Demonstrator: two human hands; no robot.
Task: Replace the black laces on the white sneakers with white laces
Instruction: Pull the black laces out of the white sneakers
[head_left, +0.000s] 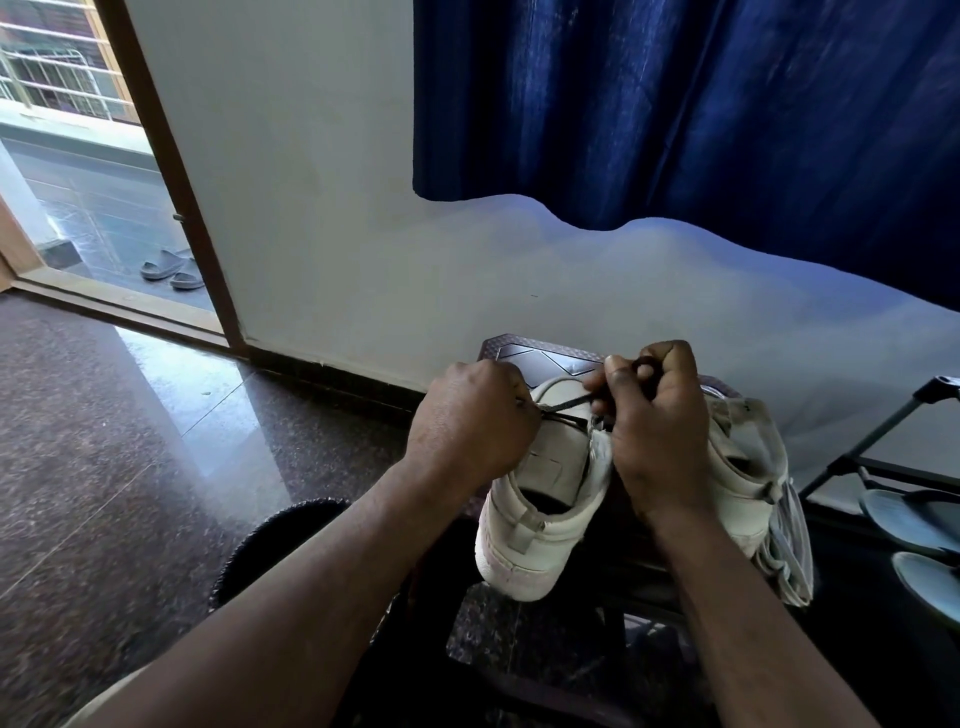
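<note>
- The near sneaker (540, 519) stands on a dark stool (540, 356), heel toward the person and toe toward the wall.
- Its heel juts past the stool's near edge.
- The left hand (470, 423) is closed into a fist against the sneaker's left side, level with the tongue.
- The black lace (563, 402) runs out of that fist and crosses the tongue as a short, taut strand.
- The right hand (657, 431) sits at the sneaker's right side, its fingers curled, with thumb and forefinger pinching the lace's other end.
- The 2 hands are held apart, with the top of the tongue and the lace between them.
- A second sneaker (748, 467) lies just beside the right hand on the stool, partly hidden by the wrist.
- A pale bundle (787, 551) hangs at that sneaker's right edge; what it is cannot be told.
- To the right, a dark rack (878, 441) holds 2 grey sandals (906, 519).
- A blue curtain (701, 104) hangs on the wall behind.
- A black mat (280, 530) lies on the floor by the left forearm.
- 2 slippers (169, 270) sit outside the open doorway.
</note>
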